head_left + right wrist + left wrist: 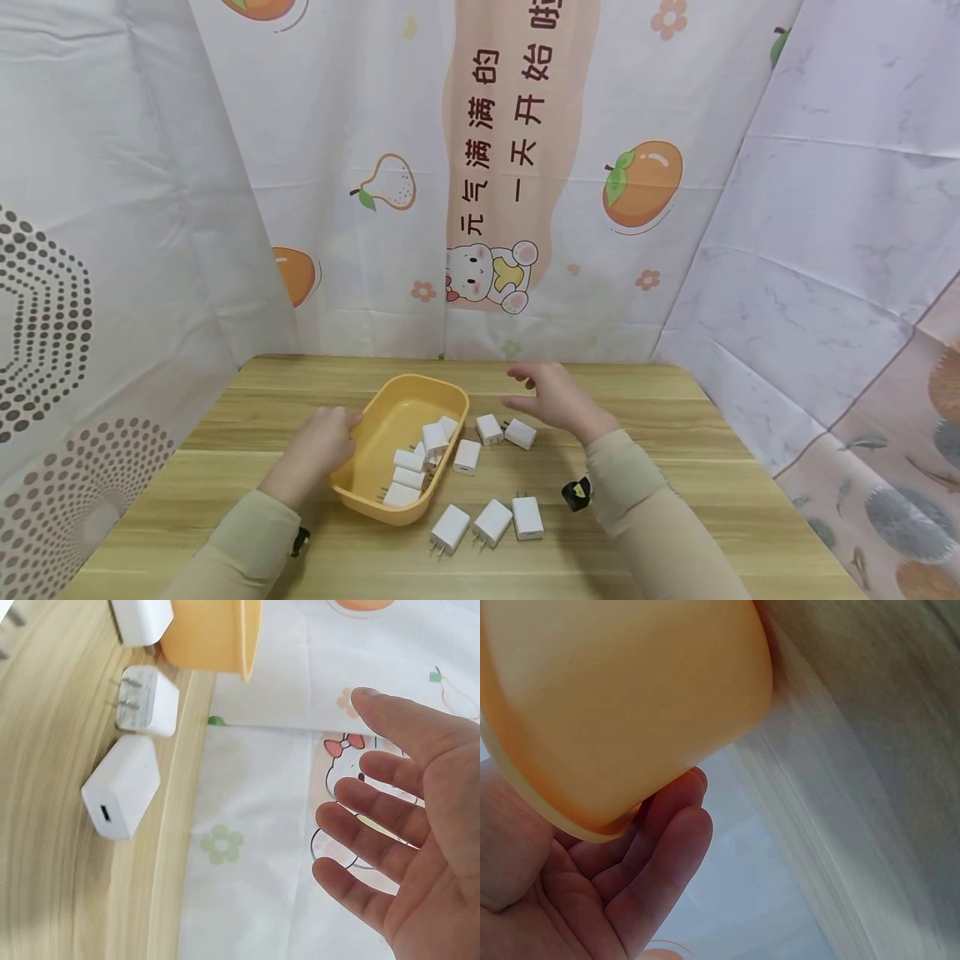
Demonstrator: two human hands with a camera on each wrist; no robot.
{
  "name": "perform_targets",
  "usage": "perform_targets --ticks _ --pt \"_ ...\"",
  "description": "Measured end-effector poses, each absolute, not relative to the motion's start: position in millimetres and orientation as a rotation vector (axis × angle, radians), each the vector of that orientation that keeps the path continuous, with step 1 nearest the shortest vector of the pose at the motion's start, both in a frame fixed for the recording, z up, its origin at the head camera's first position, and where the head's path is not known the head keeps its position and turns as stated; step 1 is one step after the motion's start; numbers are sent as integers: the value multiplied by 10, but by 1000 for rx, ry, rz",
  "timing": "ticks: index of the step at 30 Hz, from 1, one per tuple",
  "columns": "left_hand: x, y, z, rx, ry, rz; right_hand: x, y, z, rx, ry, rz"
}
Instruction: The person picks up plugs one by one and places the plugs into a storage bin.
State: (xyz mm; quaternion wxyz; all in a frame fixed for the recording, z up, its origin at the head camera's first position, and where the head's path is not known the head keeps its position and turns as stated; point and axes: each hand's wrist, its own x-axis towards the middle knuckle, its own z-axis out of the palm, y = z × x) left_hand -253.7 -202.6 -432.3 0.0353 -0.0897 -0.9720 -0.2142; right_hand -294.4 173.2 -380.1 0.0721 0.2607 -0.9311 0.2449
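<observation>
- We see the box (382,425), yellow, on the table, left of the middle; its long side runs slightly slanted.
- Inside it, several white chargers (409,478) lie together along the right wall, some upon others, so we cannot count them surely. The left part of the box floor is bare.
- The left hand (318,446) holds the box at its left rim, with fingers bent around the edge; in the left wrist view we see fingertips against the outer wall.
- The right hand (558,398) is in the air over the far part of the table, half open, thumb apart from the loosely bent fingers, and it has hold of nothing.
- Between this hand and the box, three chargers (490,429) lie close together and stand in the way; the nearest one is just beside the right wall.
- Nearer to us, three other chargers (492,523) make a loose row, to the right of the box's near end.
- Beside the right sleeve (626,479) we notice a black piece (576,493) with a yellow mark.
- Behind the table (720,483) hangs a white cloth (337,100) with printed fruit, flowers and writing.
</observation>
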Motion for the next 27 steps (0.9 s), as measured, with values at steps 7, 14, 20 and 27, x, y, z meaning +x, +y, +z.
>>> perform_targets --ticks 7,14,20,27 --pt "-2537 -2033 -4339 -282 -2987 -662 -2993 1812 -3899 721 -2847 730" --pt "-2542 -2033 -4329 -259 -3002 -663 -3051 1873 -4049 722 -2874 667" --pt "-2549 -2028 -4324 -259 -3004 -659 -3084 1881 -4168 711 -2905 611" --pt "-2546 -2035 -4339 -238 -3005 -678 -3062 1848 -4277 647 -2977 564"
